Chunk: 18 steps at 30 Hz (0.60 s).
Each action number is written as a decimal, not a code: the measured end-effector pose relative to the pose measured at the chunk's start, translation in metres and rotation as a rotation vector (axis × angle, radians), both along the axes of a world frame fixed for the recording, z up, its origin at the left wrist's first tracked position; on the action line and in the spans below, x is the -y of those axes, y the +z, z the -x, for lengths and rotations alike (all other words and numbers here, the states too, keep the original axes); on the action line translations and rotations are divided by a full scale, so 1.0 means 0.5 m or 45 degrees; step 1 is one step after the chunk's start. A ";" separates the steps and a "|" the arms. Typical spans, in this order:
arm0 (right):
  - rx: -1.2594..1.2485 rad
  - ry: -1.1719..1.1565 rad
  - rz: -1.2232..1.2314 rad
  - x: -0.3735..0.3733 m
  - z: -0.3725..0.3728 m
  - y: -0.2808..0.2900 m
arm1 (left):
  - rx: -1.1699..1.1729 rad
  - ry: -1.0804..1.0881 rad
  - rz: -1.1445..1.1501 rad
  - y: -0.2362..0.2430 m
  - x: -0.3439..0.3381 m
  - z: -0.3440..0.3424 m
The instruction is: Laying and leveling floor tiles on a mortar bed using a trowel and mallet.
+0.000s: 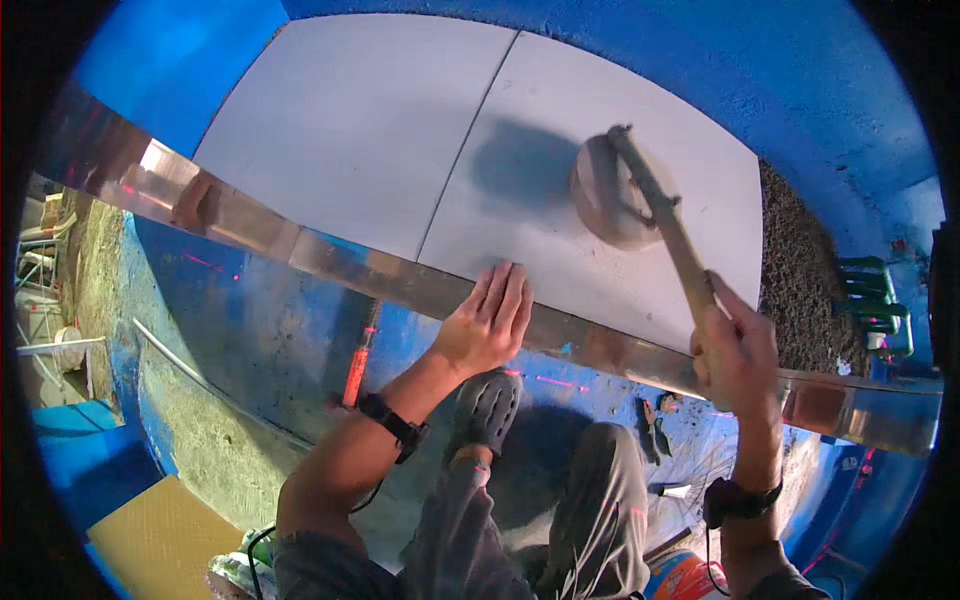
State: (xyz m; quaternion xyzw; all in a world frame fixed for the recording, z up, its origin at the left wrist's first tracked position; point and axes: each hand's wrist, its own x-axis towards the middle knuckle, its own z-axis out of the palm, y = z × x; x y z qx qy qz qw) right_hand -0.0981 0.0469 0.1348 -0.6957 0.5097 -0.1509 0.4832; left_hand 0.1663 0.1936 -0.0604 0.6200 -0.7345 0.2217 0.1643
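Observation:
My left hand (488, 320) lies flat, fingers together, on the near edge of a large grey tile (560, 200) and the long metal straightedge (400, 285) that runs across it. My right hand (735, 350) grips the wooden handle of a rubber mallet (612, 190), whose round head hovers over or rests on that tile. A second grey tile (350, 120) lies to the left, with a thin joint between the two.
Rough dark mortar bed (795, 270) shows right of the tiles. Blue walls and floor surround the spot. An orange tool (357, 365) and dark pliers (652, 420) lie near my shoe (488, 405). A yellow board (160, 535) sits lower left, a bucket (680, 578) lower right.

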 end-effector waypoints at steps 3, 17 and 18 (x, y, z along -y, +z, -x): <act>0.186 -0.120 0.135 0.036 -0.014 0.024 | -0.006 0.015 0.020 -0.003 -0.001 0.002; -0.074 0.076 0.250 -0.039 0.069 -0.109 | 0.018 -0.008 0.014 -0.002 -0.002 -0.001; -0.130 0.139 0.323 -0.033 0.080 -0.106 | 0.018 -0.002 -0.019 -0.002 -0.001 0.001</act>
